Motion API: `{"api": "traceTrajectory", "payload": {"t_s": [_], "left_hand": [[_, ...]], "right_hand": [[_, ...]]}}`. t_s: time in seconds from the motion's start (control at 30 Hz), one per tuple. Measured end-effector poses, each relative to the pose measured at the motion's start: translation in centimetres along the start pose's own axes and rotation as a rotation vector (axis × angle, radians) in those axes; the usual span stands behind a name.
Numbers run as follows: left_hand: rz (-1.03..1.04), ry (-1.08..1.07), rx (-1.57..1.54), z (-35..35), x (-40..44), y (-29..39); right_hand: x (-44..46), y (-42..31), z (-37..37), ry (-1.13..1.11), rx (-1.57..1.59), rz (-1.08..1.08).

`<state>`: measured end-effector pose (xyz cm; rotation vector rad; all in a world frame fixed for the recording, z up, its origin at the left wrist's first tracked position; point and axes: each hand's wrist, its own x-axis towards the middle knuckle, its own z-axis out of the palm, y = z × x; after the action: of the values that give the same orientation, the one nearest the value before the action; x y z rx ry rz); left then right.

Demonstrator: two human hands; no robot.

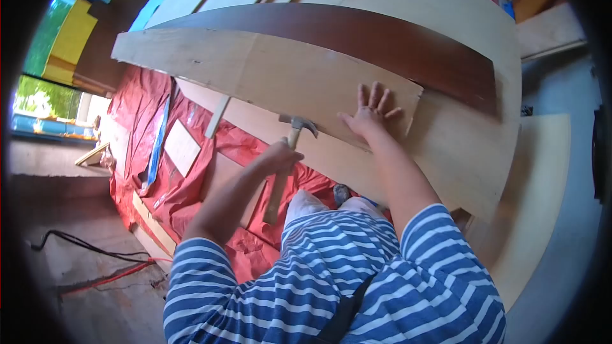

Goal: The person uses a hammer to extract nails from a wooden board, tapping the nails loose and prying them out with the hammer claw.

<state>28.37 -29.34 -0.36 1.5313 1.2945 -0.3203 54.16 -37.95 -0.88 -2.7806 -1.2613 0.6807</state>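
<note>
One bare left hand (282, 157) clutched a wooden-handled, grey-metal claw hammer (297, 126) near the close edge of a long, pale wooden board (255, 67), while the bare right hand (371, 116) lay flat on the board, fingers spread, with a dark reddish-brown panel (440, 57) just beyond.

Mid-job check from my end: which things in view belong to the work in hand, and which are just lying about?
In use:
- wooden-handled claw hammer, gripped by the left hand
- long pale wooden board, under the flat right hand

Apparently just lying about:
- long reddish-brown board
- small pale rectangular panel on crumpled red sheeting
</note>
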Motion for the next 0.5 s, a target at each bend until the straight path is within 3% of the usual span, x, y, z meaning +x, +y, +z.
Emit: {"api": "traceTrajectory", "payload": {"t_s": [0.13,0.27,0.37,0.4,0.5], "left_hand": [[-0.086,0.047,-0.442,4.6,-0.1,-0.3],[-0.115,-0.278,-0.107,-2.4,1.8,-0.1],[-0.059,0.047,-0.016,0.8,-1.1,0.8],[0.151,0.289,0.149,4.2,0.8,-2.8],[0.049,0.188,-0.122,4.2,-1.8,0.1]], "right_hand": [[-0.2,-0.3,-0.7,-0.036,-0.038,0.021],[-0.3,-0.6,-0.9,-0.085,-0.054,0.046],[0.0,-1.2,-1.2,-0.079,-0.027,0.031],[0.0,-1.0,-1.1,-0.070,-0.032,0.026],[0.1,-0.3,-0.4,-0.036,-0.040,0.026]]}}
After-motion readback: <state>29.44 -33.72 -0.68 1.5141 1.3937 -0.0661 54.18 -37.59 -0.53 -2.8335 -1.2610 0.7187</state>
